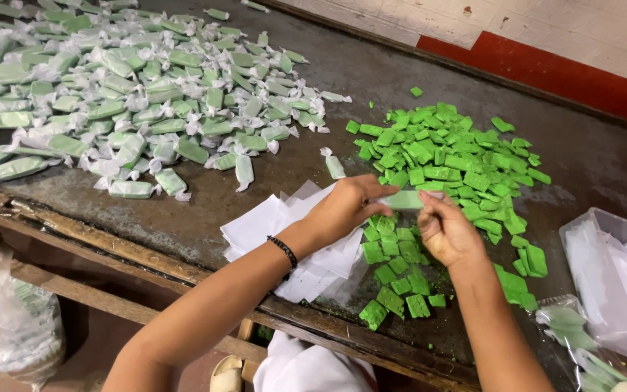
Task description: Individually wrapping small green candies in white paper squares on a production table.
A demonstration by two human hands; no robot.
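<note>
Your left hand (pixel 346 207) and right hand (pixel 444 231) meet over the table edge, fingers pinched on opposite ends of one green candy in its wrapper (pixel 403 199), held just above the stack of white wrapper sheets (pixel 277 225). Under and beyond your right hand lie the loose unwrapped green pieces (pixel 451 160). Well off to your left spreads the pile of wrapped candies (pixel 125 94) on the dark table (pixel 589 160).
</note>
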